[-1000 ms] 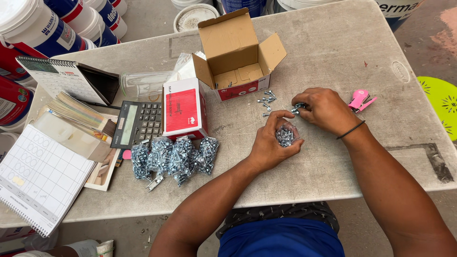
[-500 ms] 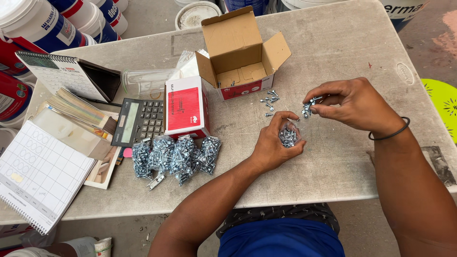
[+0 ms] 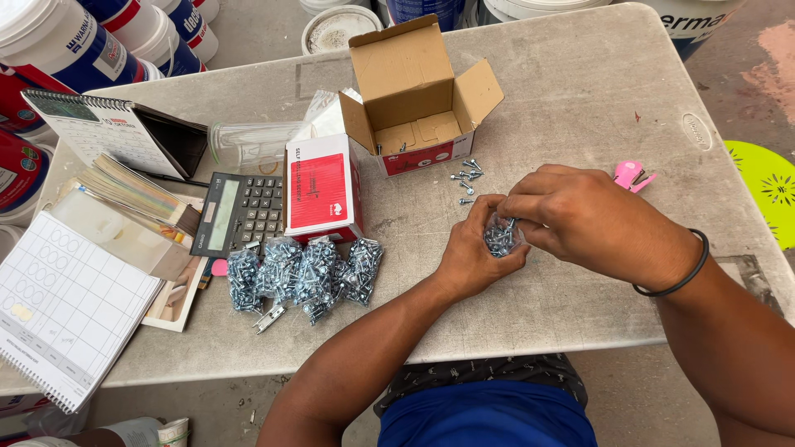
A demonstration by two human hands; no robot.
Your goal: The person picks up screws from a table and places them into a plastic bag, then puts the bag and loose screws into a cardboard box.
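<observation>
My left hand [image 3: 474, 248] cups a small clear plastic bag of screws [image 3: 502, 238] over the grey table [image 3: 580, 91]. Fingers of my right hand [image 3: 580, 217] pinch some screws at the bag's mouth; a black band circles that wrist. A few loose screws [image 3: 468, 178] lie just beyond my hands. Behind them stands an open cardboard box [image 3: 414, 91] with its flaps up. To the left lie several filled bags of screws [image 3: 302, 271] in a row, and a closed red and white box [image 3: 319, 189].
A calculator [image 3: 240, 211], a spiral calendar [image 3: 108, 132], a gridded notebook [image 3: 58, 306] and a stack of papers [image 3: 137, 192] crowd the left side. A pink clip [image 3: 629, 174] lies to the right. Paint buckets [image 3: 50, 41] ring the table's far edge.
My right hand went out to the loose screws, picked some up and came back to the bag in my left hand.
</observation>
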